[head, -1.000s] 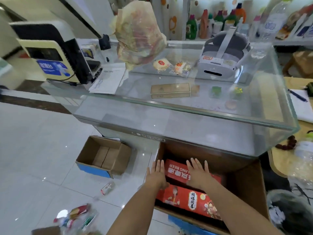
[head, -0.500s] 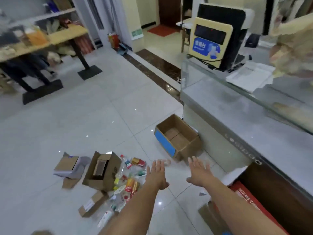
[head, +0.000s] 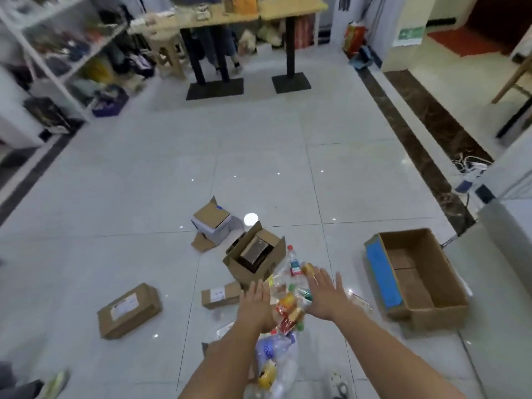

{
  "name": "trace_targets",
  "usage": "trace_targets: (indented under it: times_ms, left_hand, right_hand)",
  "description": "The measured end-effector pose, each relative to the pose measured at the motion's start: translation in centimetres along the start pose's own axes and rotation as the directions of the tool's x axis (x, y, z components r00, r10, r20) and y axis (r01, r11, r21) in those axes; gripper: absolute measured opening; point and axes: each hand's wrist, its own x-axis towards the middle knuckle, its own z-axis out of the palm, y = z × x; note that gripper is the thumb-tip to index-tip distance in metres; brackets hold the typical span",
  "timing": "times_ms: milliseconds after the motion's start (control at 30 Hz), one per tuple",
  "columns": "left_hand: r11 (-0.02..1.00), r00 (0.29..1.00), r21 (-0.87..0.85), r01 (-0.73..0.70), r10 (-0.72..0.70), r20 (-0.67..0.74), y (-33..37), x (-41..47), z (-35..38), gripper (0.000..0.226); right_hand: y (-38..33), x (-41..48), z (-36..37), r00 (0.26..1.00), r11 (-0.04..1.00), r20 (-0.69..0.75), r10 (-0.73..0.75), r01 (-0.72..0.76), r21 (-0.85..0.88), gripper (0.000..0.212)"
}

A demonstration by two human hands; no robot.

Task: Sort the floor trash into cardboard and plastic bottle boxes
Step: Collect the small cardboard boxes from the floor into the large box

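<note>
- Trash pile of plastic bottles (head: 288,306) on white tiled floor (head: 144,197), low centre, between and under both arms.
- Left hand (head: 256,300) spread flat, palm down, empty, above pile's left edge.
- Right hand (head: 325,295) spread, fingers splayed, empty, over pile's right side.
- Open brown carton (head: 254,257) just behind pile, dark block inside.
- Sealed labelled cardboard box (head: 129,311) well left; smaller flat one (head: 220,295) just beside left hand.
- White-and-brown box (head: 214,223) farther back.
- Empty cardboard box with blue side (head: 414,277) to the right, apart from pile.
</note>
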Motion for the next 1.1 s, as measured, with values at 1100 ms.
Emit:
trace_targets:
  times_ms: [1100]
  left_hand:
    - [0.985,0.973,0.094,0.147,-0.127,-0.193,-13.4,47.7,29.7,0.084]
  right_hand:
    - [-1.8,52.8,29.6,0.943,0.946,-0.19,-0.274,0.229,-0.229,0.03]
